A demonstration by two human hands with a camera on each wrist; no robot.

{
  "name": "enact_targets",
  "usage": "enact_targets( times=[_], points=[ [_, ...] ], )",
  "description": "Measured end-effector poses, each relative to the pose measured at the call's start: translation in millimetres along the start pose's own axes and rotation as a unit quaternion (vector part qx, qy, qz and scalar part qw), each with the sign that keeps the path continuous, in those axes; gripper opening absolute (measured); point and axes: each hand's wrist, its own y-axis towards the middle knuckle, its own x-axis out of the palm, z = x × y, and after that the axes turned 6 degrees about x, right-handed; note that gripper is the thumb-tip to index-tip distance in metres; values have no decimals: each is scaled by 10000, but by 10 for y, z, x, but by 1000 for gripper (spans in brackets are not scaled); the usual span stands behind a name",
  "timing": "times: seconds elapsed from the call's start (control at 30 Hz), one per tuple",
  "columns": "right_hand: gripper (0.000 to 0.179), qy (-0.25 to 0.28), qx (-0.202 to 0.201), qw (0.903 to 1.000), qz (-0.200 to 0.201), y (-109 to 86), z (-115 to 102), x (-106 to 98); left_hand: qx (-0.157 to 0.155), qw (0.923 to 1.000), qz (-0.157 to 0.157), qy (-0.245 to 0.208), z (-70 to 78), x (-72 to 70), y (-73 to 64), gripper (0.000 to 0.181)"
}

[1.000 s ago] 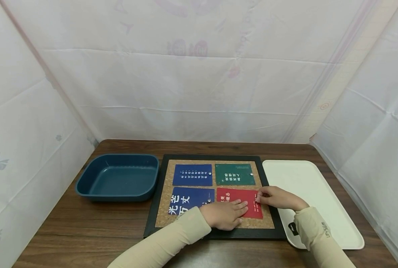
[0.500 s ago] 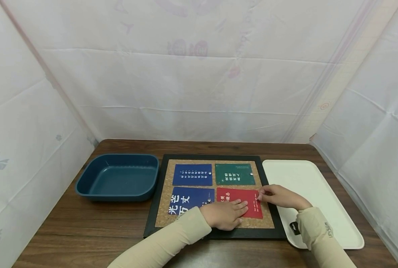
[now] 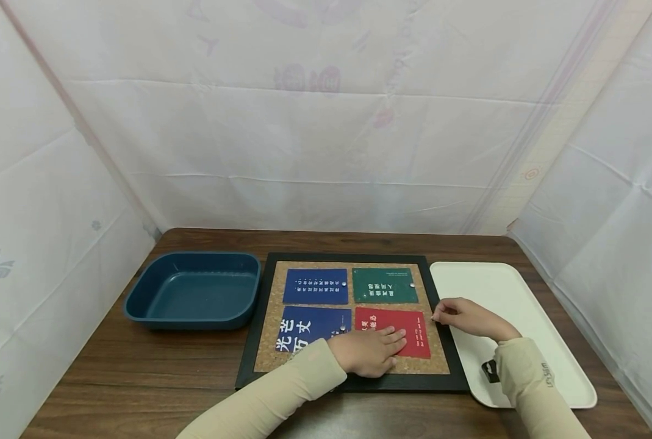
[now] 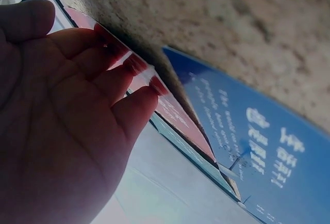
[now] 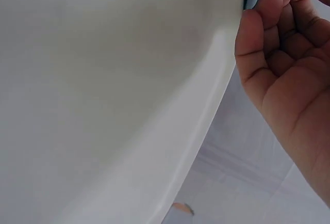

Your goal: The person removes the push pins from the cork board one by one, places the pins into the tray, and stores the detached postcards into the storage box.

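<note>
My left hand [image 3: 368,353] lies with straight fingers on the red card [image 3: 416,341], covering its middle and touching the cork board [image 3: 405,366] around it. In the left wrist view, the fingertips of the left hand [image 4: 77,100] press on that card. My right hand [image 3: 471,318] is over the board's right frame edge, its thumb and forefinger pinching a tiny shiny pushpin [image 3: 433,317]. Two blue cards and a green card [image 3: 385,285] lie on the cork, each with a clear pushpin near its right edge. No pushpin shows on the uncovered part of the red card.
A deep blue tray [image 3: 194,321] stands left of the board. On the right a white tray [image 3: 523,317] lies against the black frame [image 3: 347,257], partly under the right forearm. White sheeting [image 3: 326,152] encloses the wooden table on the far side and both flanks.
My right hand has drawn back from the red card's right edge, moving right and slightly away with the pushpin in its fingertips. My left hand has stayed on the card.
</note>
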Motion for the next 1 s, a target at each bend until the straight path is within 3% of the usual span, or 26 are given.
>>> enact_targets(
  times=[1.0],
  points=[
    [21, -73, 580, 9968, 552, -187, 407, -290, 19, 9999, -39, -109, -10, 13, 9, 53]
  ],
)
